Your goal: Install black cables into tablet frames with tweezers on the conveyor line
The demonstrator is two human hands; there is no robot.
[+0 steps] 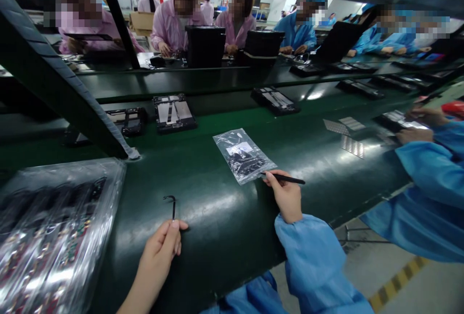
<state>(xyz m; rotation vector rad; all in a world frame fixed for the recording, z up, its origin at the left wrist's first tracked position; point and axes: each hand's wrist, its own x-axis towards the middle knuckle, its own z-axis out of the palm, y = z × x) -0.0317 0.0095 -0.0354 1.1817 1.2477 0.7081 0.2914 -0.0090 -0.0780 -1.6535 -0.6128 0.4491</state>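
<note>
My left hand [164, 244] rests on the green belt [217, 207] near its front edge, pinching a thin black hooked part [171, 205] that points away from me. My right hand [286, 195], in a blue sleeve, grips black tweezers [284, 178]. Their tip touches the near corner of a clear plastic bag [243, 155] holding small dark parts and a white label. The bag lies flat on the belt just beyond my right hand.
A clear tray of circuit parts [54, 236] sits at the front left. Black device frames [174, 112] [274, 100] lie further along the belt. A co-worker's hands [416, 135] in blue sleeves work at the right. Several people in pink and blue sit across the line.
</note>
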